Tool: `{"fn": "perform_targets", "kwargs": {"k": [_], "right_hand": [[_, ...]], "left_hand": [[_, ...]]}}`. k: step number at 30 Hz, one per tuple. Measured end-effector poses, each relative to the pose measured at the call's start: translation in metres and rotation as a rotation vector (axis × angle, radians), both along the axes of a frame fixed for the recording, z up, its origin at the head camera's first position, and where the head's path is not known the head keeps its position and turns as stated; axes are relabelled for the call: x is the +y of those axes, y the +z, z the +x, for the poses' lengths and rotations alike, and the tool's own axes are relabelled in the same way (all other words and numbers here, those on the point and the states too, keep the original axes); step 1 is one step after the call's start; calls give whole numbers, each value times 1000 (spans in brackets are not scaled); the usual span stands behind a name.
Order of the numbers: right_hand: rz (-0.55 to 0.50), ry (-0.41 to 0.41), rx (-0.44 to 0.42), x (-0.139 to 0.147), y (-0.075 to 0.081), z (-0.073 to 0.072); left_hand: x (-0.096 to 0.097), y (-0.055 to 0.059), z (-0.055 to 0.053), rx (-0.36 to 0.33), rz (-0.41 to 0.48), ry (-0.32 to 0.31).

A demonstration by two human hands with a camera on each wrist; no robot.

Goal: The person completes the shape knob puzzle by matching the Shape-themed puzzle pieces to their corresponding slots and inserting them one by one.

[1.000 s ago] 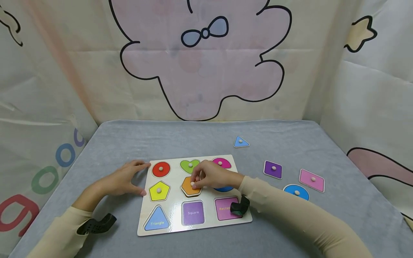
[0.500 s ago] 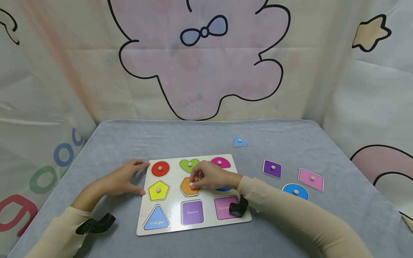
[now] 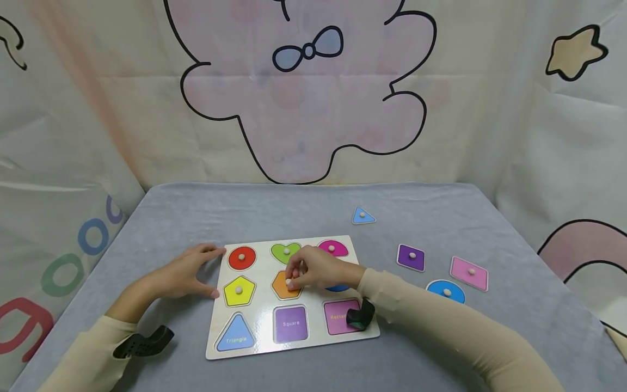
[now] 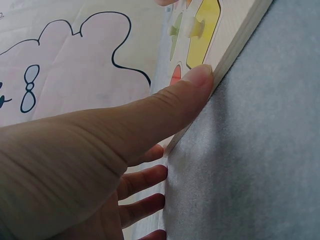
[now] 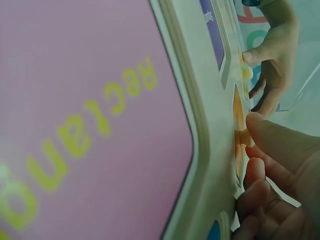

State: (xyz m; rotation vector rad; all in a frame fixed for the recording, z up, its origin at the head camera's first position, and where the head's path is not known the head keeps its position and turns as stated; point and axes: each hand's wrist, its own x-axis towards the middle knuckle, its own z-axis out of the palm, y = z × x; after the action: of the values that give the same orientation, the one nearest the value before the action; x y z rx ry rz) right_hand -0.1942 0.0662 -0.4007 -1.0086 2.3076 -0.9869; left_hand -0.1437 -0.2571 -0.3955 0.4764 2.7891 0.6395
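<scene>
The wooden shape puzzle board [image 3: 264,305] lies on the table. My right hand [image 3: 320,268] pinches the knob of the orange hexagon piece [image 3: 279,284], which lies in the board's middle recess. In the right wrist view, thumb and forefinger meet at that knob, close over the orange face [image 5: 238,115]. My left hand [image 3: 181,275] touches the board's left edge, fingers spread. Its thumb [image 4: 197,77] presses the edge beside the yellow pentagon piece [image 3: 238,296]. A red circle [image 3: 236,260], a green heart [image 3: 280,251] and a magenta semicircle [image 3: 340,249] fill the back row.
The triangle [image 3: 235,333], square [image 3: 291,326] and rectangle [image 3: 337,321] recesses show printed words. Right of the board lie a blue triangle [image 3: 360,219], a purple square [image 3: 406,259], a pink rectangle [image 3: 462,272] and a blue oval [image 3: 450,297], partly behind the right sleeve.
The orange hexagon, sitting slightly raised and off its recess a second ago, now lies level within the outline. The left hand stays at the board's edge.
</scene>
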Motion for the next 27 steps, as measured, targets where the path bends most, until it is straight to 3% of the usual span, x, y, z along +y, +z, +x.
{"fn": "perform_targets", "kwargs": {"k": [7,13,27], "right_hand": [[-16,18,-27,9,3,-2],[-49,22,13,23,10,-7],[-30,-76,74,60,22,-15]], "left_hand": [[2,-3,0,-7,0,3],[4,-2,-1,3,15,-3],[2,1,-4,-7,7,-2]]}}
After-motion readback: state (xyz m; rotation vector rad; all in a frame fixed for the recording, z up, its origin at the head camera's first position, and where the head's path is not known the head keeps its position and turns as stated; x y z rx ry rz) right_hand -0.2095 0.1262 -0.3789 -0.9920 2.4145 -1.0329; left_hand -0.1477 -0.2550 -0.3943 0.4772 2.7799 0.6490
